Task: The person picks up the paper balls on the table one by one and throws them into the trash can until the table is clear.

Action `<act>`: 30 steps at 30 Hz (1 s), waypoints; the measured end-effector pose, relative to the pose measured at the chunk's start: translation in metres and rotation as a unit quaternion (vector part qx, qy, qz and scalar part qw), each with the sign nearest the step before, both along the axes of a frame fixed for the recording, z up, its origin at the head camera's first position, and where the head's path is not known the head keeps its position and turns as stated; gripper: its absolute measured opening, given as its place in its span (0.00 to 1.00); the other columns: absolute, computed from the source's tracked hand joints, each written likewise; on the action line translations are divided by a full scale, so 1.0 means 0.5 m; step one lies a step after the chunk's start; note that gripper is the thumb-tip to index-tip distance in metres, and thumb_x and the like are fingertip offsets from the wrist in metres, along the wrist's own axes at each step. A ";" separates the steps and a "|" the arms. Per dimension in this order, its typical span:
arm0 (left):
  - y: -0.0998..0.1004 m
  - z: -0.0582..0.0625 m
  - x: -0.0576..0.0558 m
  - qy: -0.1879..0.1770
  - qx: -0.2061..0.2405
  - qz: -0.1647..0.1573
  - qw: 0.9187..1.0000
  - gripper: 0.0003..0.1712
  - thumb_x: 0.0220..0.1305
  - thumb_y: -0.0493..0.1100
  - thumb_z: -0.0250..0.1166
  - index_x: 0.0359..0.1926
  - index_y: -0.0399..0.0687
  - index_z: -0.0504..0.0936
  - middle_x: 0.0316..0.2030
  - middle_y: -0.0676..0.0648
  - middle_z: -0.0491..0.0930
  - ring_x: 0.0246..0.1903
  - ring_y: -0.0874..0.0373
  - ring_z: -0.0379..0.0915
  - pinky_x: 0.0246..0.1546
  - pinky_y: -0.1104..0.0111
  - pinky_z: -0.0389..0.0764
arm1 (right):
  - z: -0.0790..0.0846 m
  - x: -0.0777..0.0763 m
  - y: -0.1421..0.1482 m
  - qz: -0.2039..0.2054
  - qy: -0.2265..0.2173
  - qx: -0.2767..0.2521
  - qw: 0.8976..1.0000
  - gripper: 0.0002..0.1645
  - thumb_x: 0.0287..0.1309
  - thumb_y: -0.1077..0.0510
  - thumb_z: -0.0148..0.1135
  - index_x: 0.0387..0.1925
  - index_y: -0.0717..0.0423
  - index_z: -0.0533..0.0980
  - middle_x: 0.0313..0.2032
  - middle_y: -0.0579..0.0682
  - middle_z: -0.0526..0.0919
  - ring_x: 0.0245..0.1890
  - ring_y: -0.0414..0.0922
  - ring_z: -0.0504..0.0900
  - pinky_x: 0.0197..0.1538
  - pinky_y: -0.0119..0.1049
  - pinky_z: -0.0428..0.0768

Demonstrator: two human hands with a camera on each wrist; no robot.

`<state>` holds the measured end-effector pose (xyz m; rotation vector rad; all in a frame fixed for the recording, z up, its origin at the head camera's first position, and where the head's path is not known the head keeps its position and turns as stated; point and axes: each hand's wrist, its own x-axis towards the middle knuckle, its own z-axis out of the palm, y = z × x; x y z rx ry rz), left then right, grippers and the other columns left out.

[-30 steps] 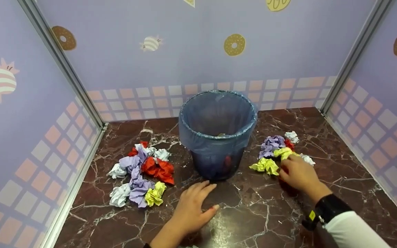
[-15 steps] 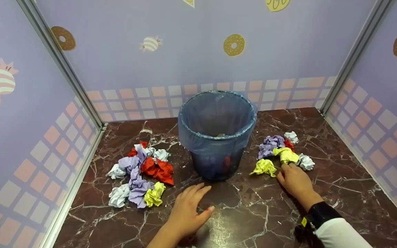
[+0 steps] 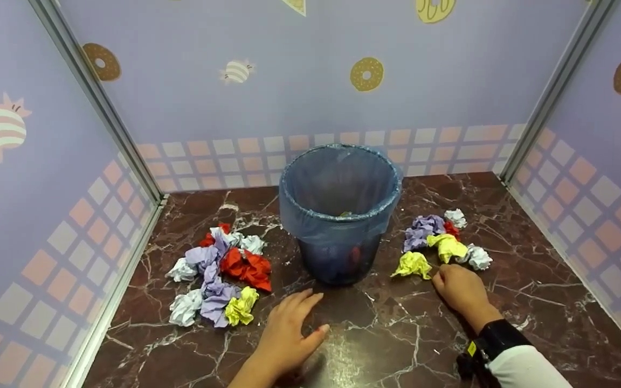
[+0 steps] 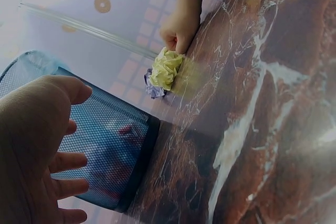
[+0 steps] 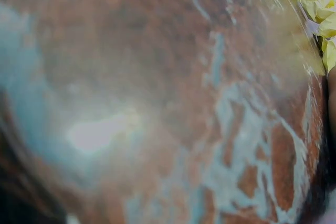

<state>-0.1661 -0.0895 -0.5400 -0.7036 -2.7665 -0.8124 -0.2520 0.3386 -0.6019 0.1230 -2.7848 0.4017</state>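
Observation:
My left hand (image 3: 287, 334) hovers over the table in front of the bin, its fingers spread and holding nothing. In the left wrist view, the left hand (image 4: 31, 150) appears beside the bin's mesh wall. My right hand (image 3: 460, 291) is low at the table with curled fingers, close to two crumpled yellow papers (image 3: 413, 265); nothing shows in its grip. Behind these lie a purple crumpled paper (image 3: 422, 231), a red one (image 3: 452, 229) and white paper balls (image 3: 477, 257). Left of the bin is a pile of purple, white, yellow and red crumpled papers (image 3: 246, 268).
A mesh waste bin (image 3: 340, 258) lined with a blue bag stands mid-table between the piles; some coloured paper shows inside. Lilac patterned panels (image 3: 310, 102) enclose the dark marbled table (image 3: 375, 345) at the back and both sides.
My right hand has drawn back from the right pile toward me, uncovering yellow and white papers. The front yellow paper has shifted slightly. My left hand has drifted a little left and toward me.

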 end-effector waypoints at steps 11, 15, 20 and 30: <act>-0.007 -0.007 -0.002 0.014 0.007 0.010 1.000 0.35 0.62 0.60 0.68 0.69 0.58 0.77 0.67 0.44 0.77 0.66 0.46 0.73 0.61 0.41 0.76 | 0.001 0.005 -0.001 -0.007 -0.010 -0.013 1.000 0.18 0.62 0.58 0.59 0.17 0.49 0.67 0.23 0.52 0.77 0.23 0.54 0.77 0.29 0.56 0.76; -0.006 -0.008 -0.004 0.022 0.009 0.011 1.000 0.35 0.62 0.60 0.69 0.68 0.57 0.77 0.67 0.44 0.78 0.65 0.47 0.74 0.60 0.42 0.77 | 0.002 0.001 -0.001 -0.008 -0.007 -0.017 1.000 0.18 0.61 0.58 0.59 0.16 0.49 0.67 0.23 0.51 0.77 0.22 0.53 0.77 0.28 0.55 0.76; -0.007 -0.012 -0.003 0.024 0.010 0.015 1.000 0.35 0.61 0.60 0.69 0.68 0.59 0.77 0.67 0.45 0.78 0.65 0.47 0.74 0.60 0.42 0.77 | 0.000 0.003 -0.003 -0.008 -0.005 -0.019 1.000 0.19 0.62 0.58 0.58 0.16 0.48 0.66 0.22 0.50 0.76 0.21 0.50 0.75 0.27 0.53 0.75; -0.020 -0.006 0.000 0.023 0.022 0.022 0.999 0.34 0.62 0.59 0.69 0.68 0.59 0.77 0.67 0.46 0.78 0.66 0.46 0.74 0.60 0.41 0.76 | 0.008 0.009 -0.002 0.001 -0.010 -0.017 1.000 0.18 0.60 0.58 0.60 0.17 0.48 0.67 0.23 0.49 0.75 0.21 0.47 0.71 0.25 0.49 0.73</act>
